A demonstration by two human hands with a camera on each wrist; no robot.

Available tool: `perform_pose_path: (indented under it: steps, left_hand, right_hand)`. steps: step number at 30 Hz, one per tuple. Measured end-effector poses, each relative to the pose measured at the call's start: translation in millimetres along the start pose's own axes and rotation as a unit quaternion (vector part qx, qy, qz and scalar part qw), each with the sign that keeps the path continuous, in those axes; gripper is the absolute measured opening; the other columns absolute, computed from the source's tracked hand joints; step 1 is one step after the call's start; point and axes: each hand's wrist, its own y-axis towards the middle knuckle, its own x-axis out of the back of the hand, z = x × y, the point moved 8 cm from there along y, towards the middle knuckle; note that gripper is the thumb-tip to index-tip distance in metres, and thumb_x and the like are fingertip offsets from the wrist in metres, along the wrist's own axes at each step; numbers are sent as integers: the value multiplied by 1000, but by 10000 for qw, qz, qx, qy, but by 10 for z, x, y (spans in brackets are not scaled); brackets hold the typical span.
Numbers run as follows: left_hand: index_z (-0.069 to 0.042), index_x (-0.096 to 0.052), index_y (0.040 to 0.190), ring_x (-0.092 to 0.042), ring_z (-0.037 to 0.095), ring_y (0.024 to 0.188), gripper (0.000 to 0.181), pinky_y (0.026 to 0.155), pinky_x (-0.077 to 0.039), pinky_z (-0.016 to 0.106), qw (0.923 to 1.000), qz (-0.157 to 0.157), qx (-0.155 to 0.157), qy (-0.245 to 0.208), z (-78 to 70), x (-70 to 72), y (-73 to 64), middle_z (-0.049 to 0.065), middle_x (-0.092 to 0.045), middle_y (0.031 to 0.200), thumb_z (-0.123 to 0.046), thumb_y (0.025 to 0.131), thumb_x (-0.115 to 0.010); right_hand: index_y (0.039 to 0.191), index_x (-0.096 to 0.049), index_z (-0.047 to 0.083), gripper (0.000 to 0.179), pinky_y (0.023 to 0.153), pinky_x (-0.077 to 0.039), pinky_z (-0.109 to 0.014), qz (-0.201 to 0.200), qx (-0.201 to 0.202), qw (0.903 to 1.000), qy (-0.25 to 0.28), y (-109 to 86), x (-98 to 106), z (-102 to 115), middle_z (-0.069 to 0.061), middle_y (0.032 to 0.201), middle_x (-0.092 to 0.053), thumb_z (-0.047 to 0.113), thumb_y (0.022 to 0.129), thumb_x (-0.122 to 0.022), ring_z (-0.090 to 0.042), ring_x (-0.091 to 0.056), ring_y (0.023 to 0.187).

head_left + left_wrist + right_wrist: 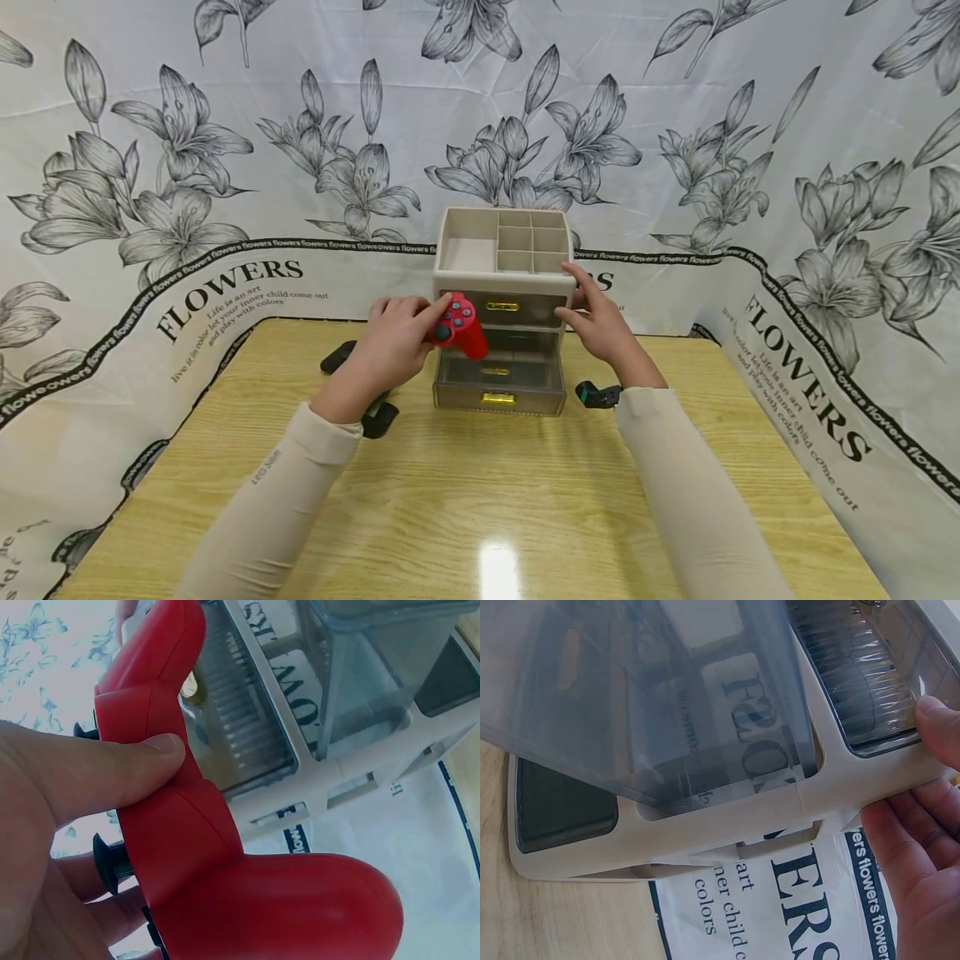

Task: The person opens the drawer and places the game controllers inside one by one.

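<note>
Grips a red, two-handled plastic game controller [471,333] with the left hand [397,340] before a boxy cream plastic organizer [504,284]; holds its right edge with the right hand [597,323].

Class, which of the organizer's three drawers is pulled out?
The middle drawer: its see-through box juts forward from the white organizer, while the top drawer above and bottom drawer below are closed.
</note>
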Motion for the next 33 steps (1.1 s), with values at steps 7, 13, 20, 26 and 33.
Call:
perform_pose_path:
  steps: [7, 13, 20, 26, 33]
  left_hand:
    - [-23, -38, 150, -53, 35, 114, 65, 108, -32, 53, 9999, -79, -43, 124, -96, 1, 45, 13, -57, 126, -19, 91, -65]
    - [-24, -36, 151, -51, 35, 117, 68, 110, -30, 53, 9998, 30, -46, 190, -177, -14, 82, 12, -55, 129, -16, 91, -65]
    - [-25, -34, 152, -50, 33, 118, 70, 111, -29, 52, 9998, 32, -103, 180, -266, -13, 119, 10, -54, 130, -18, 90, -67]
    - [-25, -34, 152, -50, 30, 118, 70, 112, -28, 52, 9995, -42, -223, 207, -351, -9, 146, 9, -55, 130, -19, 90, -67]
    - [-26, -33, 152, -50, 29, 119, 70, 112, -29, 52, 9990, -37, -313, 331, -440, -6, 180, 8, -55, 130, -21, 91, -66]
  right_hand:
    - [152, -15, 44, 71, 105, -43, -54, -20, 11, 10000, 34, -7, -1, 4, -20, 116, -58, 24, 98, -56, -33, -56, 114]
    - [152, -15, 44, 71, 105, -42, -54, -47, 31, 10000, 21, -5, 1, 0, -19, 117, -58, 24, 99, -56, -32, -56, 114]
    - [153, -15, 44, 71, 104, -43, -54, -55, 88, 9999, 26, -6, -2, 7, -19, 116, -59, 24, 98, -56, -33, -57, 113]
    - [152, -15, 46, 72, 105, -42, -53, -14, 65, 9999, 86, -7, -7, 3, -19, 118, -58, 24, 98, -57, -33, -56, 115]
    - [153, -14, 44, 72, 106, -41, -54, 1, 68, 10000, 65, -4, -5, -12, -20, 117, -58, 25, 98, -57, -33, -56, 114]
